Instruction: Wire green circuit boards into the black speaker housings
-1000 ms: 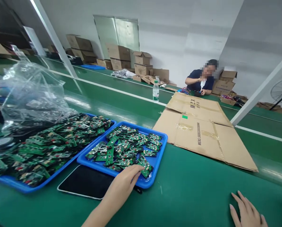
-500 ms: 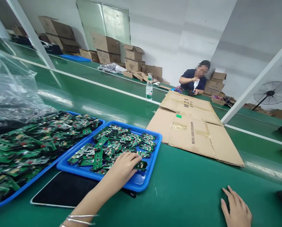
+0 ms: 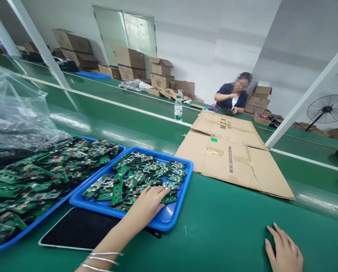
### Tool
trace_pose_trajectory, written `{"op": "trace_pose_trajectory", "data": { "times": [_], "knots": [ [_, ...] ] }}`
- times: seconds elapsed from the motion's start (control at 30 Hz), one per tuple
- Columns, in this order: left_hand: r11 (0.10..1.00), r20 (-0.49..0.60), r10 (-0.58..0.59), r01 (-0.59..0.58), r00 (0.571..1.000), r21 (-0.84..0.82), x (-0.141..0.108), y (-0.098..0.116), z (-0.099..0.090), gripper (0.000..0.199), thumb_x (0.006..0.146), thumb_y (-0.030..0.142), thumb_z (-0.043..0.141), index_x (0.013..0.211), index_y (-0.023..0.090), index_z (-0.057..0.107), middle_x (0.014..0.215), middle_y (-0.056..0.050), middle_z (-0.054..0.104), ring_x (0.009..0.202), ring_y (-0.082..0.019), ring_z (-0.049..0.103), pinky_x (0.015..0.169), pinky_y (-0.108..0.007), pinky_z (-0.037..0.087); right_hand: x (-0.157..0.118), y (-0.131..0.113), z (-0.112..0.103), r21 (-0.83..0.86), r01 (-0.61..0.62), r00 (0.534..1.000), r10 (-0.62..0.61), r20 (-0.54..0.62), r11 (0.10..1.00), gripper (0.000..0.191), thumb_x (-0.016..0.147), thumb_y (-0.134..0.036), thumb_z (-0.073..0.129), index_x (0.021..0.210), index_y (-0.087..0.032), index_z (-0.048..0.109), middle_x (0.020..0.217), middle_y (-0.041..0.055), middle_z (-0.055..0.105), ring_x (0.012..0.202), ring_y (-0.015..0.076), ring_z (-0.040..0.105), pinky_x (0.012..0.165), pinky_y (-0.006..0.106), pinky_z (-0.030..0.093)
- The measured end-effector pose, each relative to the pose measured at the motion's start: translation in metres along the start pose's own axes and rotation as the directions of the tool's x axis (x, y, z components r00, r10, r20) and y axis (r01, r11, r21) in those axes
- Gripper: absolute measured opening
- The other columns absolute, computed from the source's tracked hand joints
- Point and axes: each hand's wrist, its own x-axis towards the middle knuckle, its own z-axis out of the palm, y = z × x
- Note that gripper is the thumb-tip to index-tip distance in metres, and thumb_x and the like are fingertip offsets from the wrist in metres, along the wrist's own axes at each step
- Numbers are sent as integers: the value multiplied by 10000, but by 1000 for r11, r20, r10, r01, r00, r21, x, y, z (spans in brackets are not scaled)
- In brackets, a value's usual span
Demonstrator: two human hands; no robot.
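Note:
Over the near right part of a blue tray, my left hand is closed, fingers bent and thumb below. The end of a green circuit board sticks out between its fingers and thumb; the rest of that board is hidden under the hand. More circuit boards lie jumbled in the tray around it. To the right, my right hand is open above the green table, its fingers spread and holding nothing.
At left, a larger blue tray is heaped with circuit boards beside a clear plastic bag. A black tablet-like panel lies partly under the small tray. Beyond are flattened cardboard, a water bottle and a person working.
The circuit board at my left hand has shifted slightly and sits closer against the other boards. My right hand has stayed nearly still. The view has tilted a little.

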Motion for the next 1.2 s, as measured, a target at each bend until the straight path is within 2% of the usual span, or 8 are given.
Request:
{"op": "trace_pose_trajectory", "data": {
  "times": [0.13,0.6,0.77,0.9,1.0,1.07,1.13,1.2],
  "knots": [
    [1000,-7,-8,8,1000,11,4,-1,-1,377,692,61,588,1046,187,630,1050,-117,671,994,-298,612,846,-422,464,2,6,5,23,0,997,-1,80,1000,466,831,-502,340,1147,-291,610,1317,20,503,1175,315,469,883,488,430],
    [995,-212,1,-23,977,-99,1,-14,5,185,799,188,460,959,211,550,971,-75,608,869,-256,626,758,-371,491,0,6,5,55,5,996,-10,83,998,459,839,-519,340,1154,-311,601,1324,16,494,1182,320,457,897,501,413],
    [990,-250,-20,-16,968,-143,2,-14,4,80,798,231,469,832,209,539,892,-68,624,827,-249,620,772,-385,487,-4,-5,-2,40,-27,1000,27,0,999,484,838,-494,287,1125,-286,617,1295,19,521,1169,303,466,907,491,397],
    [989,-273,-60,20,960,-146,0,-9,-5,159,844,271,410,746,213,521,771,-57,645,767,-254,626,795,-415,471,-4,-9,-5,43,-27,1000,27,-9,999,491,832,-493,280,1109,-279,624,1285,24,530,1154,301,477,897,488,400],
    [979,-290,-110,53,951,-198,-6,3,-13,199,865,327,398,824,203,549,827,-77,675,824,-271,633,820,-423,457,-3,-6,-5,50,-22,1000,21,7,999,487,823,-505,298,1100,-279,629,1276,29,538,1140,309,487,887,490,409],
    [947,-264,-153,65,952,-315,-12,19,-17,221,860,373,427,885,203,566,884,-81,686,861,-266,632,793,-379,470,-3,-5,-4,47,-22,1000,22,1,999,487,823,-503,299,1099,-277,630,1270,32,542,1135,311,490,883,493,412],
    [883,-175,-151,53,973,-467,-17,42,-17,217,861,372,445,912,211,581,893,-62,693,848,-241,636,767,-329,474,-3,-3,-2,41,-18,1000,19,-12,999,490,823,-499,295,1098,-274,633,1270,33,543,1132,309,494,882,492,414],
    [809,-31,-75,43,997,-586,-23,68,-11,196,877,322,434,911,225,600,893,-36,697,846,-210,635,764,-289,465,-2,-1,0,35,-11,1000,12,-20,999,496,818,-508,298,1090,-272,640,1266,36,548,1122,305,506,875,484,423]
  ]
}}
